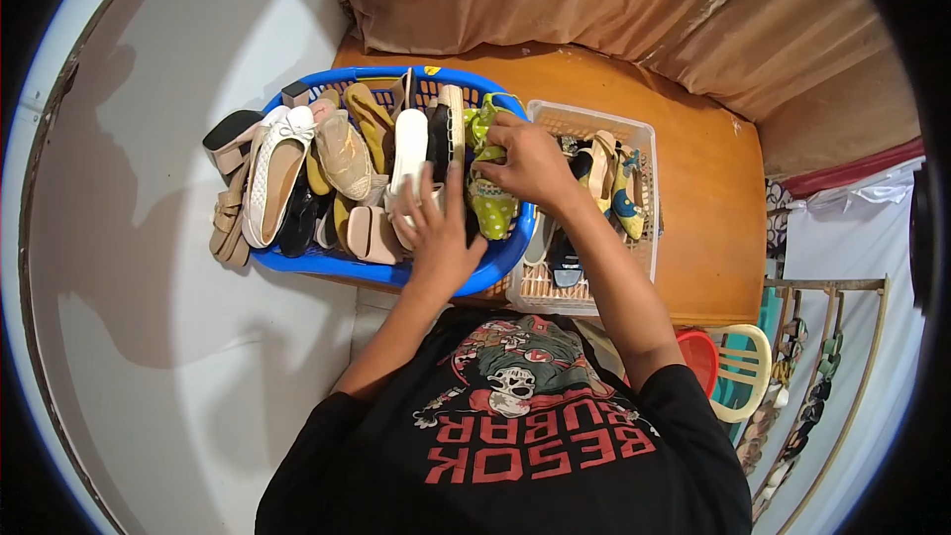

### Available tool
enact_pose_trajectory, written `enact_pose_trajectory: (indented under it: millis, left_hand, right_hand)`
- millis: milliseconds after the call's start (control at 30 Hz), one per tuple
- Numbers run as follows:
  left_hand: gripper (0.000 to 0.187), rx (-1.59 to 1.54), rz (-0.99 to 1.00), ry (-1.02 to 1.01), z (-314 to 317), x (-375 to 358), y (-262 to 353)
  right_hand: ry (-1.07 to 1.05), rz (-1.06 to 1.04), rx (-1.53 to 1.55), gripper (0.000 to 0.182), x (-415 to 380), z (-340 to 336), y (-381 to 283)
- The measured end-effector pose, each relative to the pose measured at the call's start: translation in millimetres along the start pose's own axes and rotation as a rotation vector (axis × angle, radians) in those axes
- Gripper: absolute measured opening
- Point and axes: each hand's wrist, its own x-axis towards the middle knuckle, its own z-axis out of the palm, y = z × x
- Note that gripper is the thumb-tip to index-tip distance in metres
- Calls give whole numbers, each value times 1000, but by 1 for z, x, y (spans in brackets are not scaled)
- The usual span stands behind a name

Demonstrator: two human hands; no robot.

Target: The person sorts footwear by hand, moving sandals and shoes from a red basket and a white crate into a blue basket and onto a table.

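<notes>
A blue plastic basket (386,280) is packed with several shoes, among them a white woven flat with a bow (272,178), a white slide (409,139) and a dark shoe with a rope-like sole edge (449,124). My left hand (436,233) lies with spread fingers over the shoes near the basket's front right. At the right end of the basket, my right hand (525,160) has its fingers closed on a green polka-dot shoe (492,208). Part of that shoe is hidden behind the hand.
Right of the blue basket, a clear plastic basket (651,188) holds several shoes on a wooden table (708,208). Curtains hang behind. A wall is at the left. At the lower right stand a red-and-cream chair-like item (745,372) and a shoe rack (827,285).
</notes>
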Motion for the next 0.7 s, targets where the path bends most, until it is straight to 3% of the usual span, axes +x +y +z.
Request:
enact_pose_trajectory:
  millis: [67,133,200,267,333,433,467,567,667,700]
  left_hand:
    - [117,-74,77,-59,11,6,8]
    - [117,-352,61,44,41,18,10]
    - [112,-367,127,164,48,24,10]
    - [110,-387,54,96,37,22,10]
    - [95,-561,21,113,43,22,5]
    - [83,-647,-17,175,51,20,4]
    - [83,-640,-17,177,54,19,6]
    - [75,-593,-73,272,61,18,13]
    - [68,-759,-144,201,49,24,12]
    - [61,-759,-170,275,42,26,17]
  right_hand:
    - [33,-4,-15,29,-1,5,1]
    - [118,-22,-60,30,-2,4,6]
    - [111,30,-61,32,-2,-4,15]
    - [271,-195,-69,35,-7,-3,31]
    - [255,-132,-141,42,-24,-1,40]
    - [445,42,-211,63,-44,6,46]
    - [449,40,-205,63,-46,9,48]
    - [257,298,105,70,-51,7,47]
    - [212,362,154,70,-54,-12,48]
    - [280,312,132,65,-54,-14,54]
